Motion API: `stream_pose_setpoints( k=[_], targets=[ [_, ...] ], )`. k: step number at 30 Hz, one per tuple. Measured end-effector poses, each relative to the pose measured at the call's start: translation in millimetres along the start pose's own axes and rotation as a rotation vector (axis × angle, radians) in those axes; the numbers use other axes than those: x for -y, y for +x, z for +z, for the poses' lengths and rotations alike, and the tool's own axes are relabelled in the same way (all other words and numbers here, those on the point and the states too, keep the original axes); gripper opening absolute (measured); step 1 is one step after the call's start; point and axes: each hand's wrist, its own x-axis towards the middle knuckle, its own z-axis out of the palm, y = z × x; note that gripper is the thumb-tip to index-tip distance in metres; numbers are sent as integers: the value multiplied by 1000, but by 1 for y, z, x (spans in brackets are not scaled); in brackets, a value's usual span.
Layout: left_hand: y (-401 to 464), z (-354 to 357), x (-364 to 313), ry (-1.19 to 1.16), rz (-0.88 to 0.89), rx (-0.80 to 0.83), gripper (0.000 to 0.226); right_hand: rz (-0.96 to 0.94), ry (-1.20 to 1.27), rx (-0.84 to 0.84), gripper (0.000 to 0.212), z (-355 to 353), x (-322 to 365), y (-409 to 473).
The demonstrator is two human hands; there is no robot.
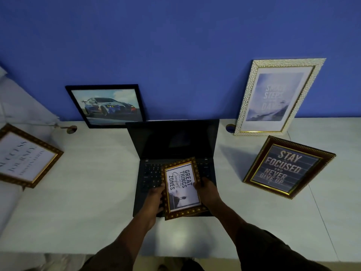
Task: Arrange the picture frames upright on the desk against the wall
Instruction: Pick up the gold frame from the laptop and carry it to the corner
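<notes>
At the lower centre, the left hand [156, 198] and right hand [208, 192] clasp the small gold frame [182, 187] by its long edges above the laptop [172, 145] keyboard (its print turned sideways), probably so it can be rotated and stood against the blue wall [175, 45] like the car picture [106, 105] and white frame [277, 97] at the desk's [88, 182] far edge.

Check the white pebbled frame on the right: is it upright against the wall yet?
Upright. The white pebble-textured picture frame stands on its bottom edge on the pale desk, its top leaning back to the blue wall.
</notes>
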Motion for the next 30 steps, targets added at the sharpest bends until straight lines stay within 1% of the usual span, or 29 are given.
stream_pose_setpoints(
  k=[3,4,6,8,10,12,14,16,19,22,27,29,30],
  targets=[
    [-4,-6,0,-12,6,-14,32,-83,15,60,36,0,9,-1],
    [-7,-10,0,-51,9,-34,37,-115,4,91,34,1,15,-3],
    [-8,-23,3,-167,1,-71,53,-170,5,132,29,3,24,-6],
    [-12,-39,2,-353,-13,-76,65,-212,45,174,25,7,37,-12],
    [-17,-56,2,-542,-40,-22,72,-251,87,229,25,17,54,-18],
    [-28,-71,-2,-710,-49,86,75,-280,109,283,21,30,73,-26],
    [-42,-85,-9,-837,-8,204,75,-319,107,340,18,48,95,-35],
    [-53,-98,-16,-915,43,270,77,-344,98,365,18,63,114,-40],
    [-65,-129,-21,-975,109,288,79,-363,100,425,17,86,141,-46],
    [-75,-157,-32,-947,151,301,74,-363,92,479,22,106,161,-48],
    [-75,-209,-38,-916,190,236,69,-373,-8,581,26,132,206,-43],
    [-74,-229,-39,-944,216,230,68,-385,-23,591,28,141,224,-37],
    [-72,-236,-40,-970,234,224,66,-378,6,578,28,144,231,-34]
  ],
)
